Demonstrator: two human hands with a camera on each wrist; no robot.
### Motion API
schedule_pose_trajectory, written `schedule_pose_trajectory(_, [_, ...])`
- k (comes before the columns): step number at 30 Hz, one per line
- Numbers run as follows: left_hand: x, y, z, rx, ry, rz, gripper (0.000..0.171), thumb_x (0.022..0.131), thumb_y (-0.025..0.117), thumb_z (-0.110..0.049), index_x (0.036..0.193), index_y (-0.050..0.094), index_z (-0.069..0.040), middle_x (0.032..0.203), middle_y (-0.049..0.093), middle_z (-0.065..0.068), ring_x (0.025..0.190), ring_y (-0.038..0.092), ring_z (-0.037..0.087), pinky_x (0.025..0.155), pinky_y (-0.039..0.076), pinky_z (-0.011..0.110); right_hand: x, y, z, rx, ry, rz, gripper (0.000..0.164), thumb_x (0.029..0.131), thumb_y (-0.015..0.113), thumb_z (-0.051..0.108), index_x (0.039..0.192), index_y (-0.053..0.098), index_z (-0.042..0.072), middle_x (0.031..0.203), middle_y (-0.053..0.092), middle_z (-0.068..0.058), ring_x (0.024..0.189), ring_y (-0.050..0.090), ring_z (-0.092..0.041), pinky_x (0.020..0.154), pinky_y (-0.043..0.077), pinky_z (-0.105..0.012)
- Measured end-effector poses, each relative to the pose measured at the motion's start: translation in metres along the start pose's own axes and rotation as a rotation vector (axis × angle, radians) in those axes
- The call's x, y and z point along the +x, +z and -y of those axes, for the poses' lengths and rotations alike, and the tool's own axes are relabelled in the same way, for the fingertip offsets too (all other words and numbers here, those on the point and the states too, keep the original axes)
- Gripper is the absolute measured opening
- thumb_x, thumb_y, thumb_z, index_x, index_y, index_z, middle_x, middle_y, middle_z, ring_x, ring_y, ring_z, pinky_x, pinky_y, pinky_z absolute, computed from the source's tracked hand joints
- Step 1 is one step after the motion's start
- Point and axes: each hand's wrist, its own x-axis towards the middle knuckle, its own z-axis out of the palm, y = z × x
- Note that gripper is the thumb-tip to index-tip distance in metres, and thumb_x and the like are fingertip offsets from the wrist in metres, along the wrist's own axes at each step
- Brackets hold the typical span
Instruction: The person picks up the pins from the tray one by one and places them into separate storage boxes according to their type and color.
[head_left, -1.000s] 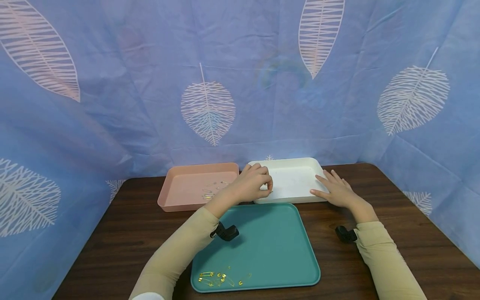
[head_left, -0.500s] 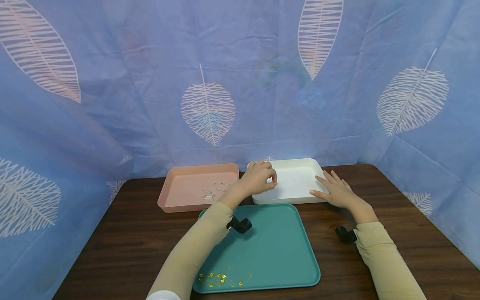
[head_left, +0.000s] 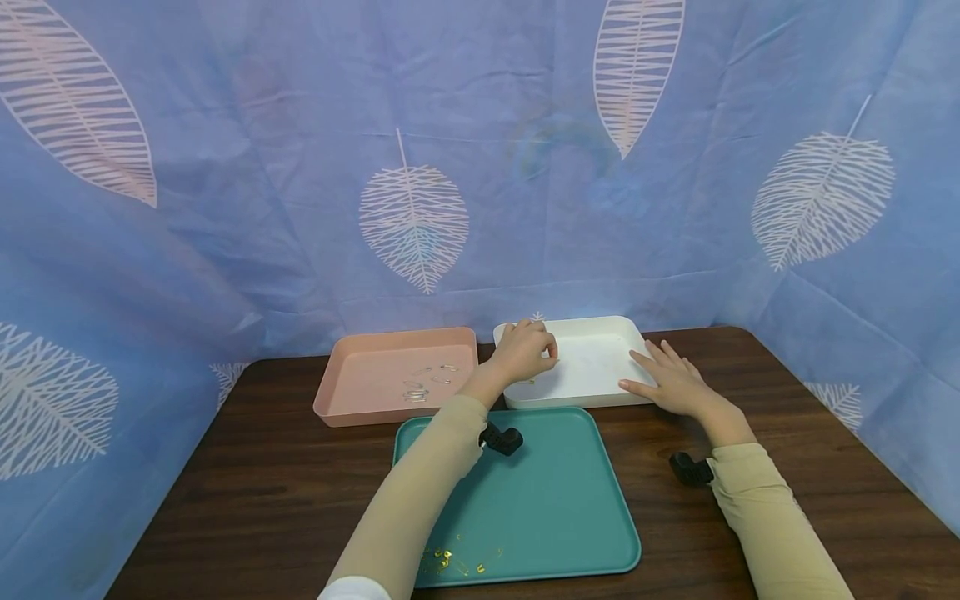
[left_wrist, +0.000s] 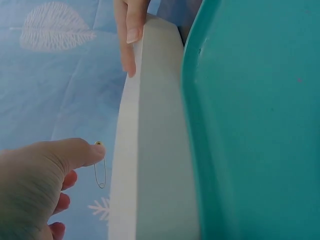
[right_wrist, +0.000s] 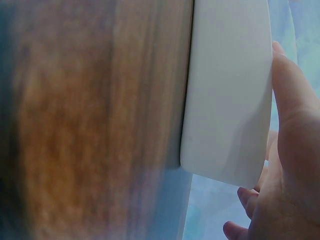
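Note:
Over the left part of the white tray, my left hand pinches a thin safety pin between thumb and finger. In the left wrist view the pin hangs down from the fingertips, its head at the thumb. A bit of gold shows in the tray just below that hand. My right hand has its fingers spread and rests at the white tray's right rim. Several gold safety pins lie at the near left of the green tray, partly hidden by the left sleeve.
A pink tray stands to the left of the white one, with several silver safety pins in it. The dark wooden table bears all three trays. Behind it hangs a blue leaf-print cloth.
My left hand has moved a little to the right over the white tray, still pinching. Its sleeve now covers more of the gold pins. The right hand has stayed in place.

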Motion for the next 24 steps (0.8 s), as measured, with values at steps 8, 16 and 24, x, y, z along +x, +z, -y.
schedule_pose_trajectory(8, [0.009,0.01,-0.002,-0.044,-0.068,0.016,0.015,0.096,0.06,-0.029,0.083,0.067,-0.026,0.091,0.055,-0.007,0.086,0.044,0.015,0.08,0.032,0.033,0.002,0.002,-0.001,-0.008,0.008,0.014,0.085,0.093,0.051,0.06,0.152,0.029,0.002,0.158,0.013,-0.032,0.145,0.004,-0.053,0.109,0.007,-0.074])
schedule_pose_trajectory(16, [0.01,0.01,-0.002,-0.067,-0.101,0.041,0.014,0.096,0.061,-0.031,0.085,0.068,-0.025,0.094,0.057,-0.006,0.087,0.044,0.015,0.079,0.033,0.032,0.004,0.002,-0.002,-0.007,0.011,0.022,0.087,0.093,0.05,0.062,0.152,0.028,0.003,0.158,0.011,-0.031,0.146,0.002,-0.052,0.11,0.005,-0.074])
schedule_pose_trajectory(24, [0.01,0.012,-0.001,-0.062,-0.104,0.051,0.011,0.094,0.065,-0.033,0.086,0.069,-0.026,0.095,0.058,-0.007,0.09,0.046,0.015,0.083,0.036,0.035,0.002,0.001,-0.001,-0.012,0.009,0.009,0.085,0.094,0.051,0.06,0.152,0.029,0.002,0.158,0.012,-0.032,0.145,0.004,-0.053,0.11,0.007,-0.074])
